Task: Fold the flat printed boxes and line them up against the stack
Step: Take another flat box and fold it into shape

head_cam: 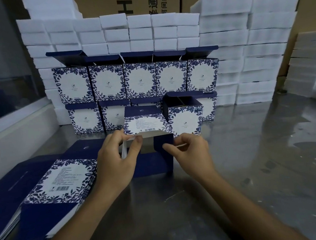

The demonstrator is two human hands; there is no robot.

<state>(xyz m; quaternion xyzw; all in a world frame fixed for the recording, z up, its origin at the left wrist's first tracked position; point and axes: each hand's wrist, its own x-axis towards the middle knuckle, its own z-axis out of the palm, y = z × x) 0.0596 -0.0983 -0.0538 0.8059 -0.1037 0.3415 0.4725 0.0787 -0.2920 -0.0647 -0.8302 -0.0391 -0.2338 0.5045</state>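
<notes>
I am folding one box point(149, 139) at the centre of the worktop point(250, 150). My left hand point(116, 157) is pinching its white flap and my right hand point(190, 151) is pinching the blue flap. At 12 o'clock two rows of finished boxes point(137, 79) are standing against the white stack point(243, 56). At 8 o'clock a pile of flat boxes point(50, 185) is waiting, so I judge much is left.

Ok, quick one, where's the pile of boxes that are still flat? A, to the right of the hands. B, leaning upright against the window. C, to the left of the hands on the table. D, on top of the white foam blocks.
C: the pile of flat boxes lies on the metal table, left of the left hand and right hand, which both hold the half-folded box.
</notes>
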